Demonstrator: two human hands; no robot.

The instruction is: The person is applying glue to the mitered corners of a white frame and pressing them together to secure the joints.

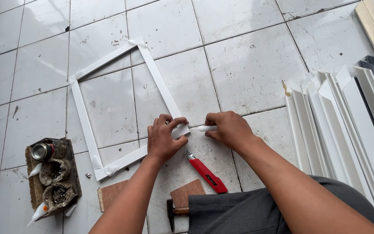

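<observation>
A white rectangular frame [109,58] made of moulding strips lies flat on the tiled floor. My left hand [164,138] presses down on its near right corner, fingers curled over the joint. My right hand [228,128] is closed around a small white tube [205,128] whose tip points at that same corner. The other three corners show lumps of white glue or tape.
A red utility knife [206,172] lies just below my hands. A hammer [172,212] and two small plywood pieces [110,194] sit near my knee. A wooden block with a can and glue tubes [52,173] stands at left. White and dark moulding strips [343,125] are stacked at right.
</observation>
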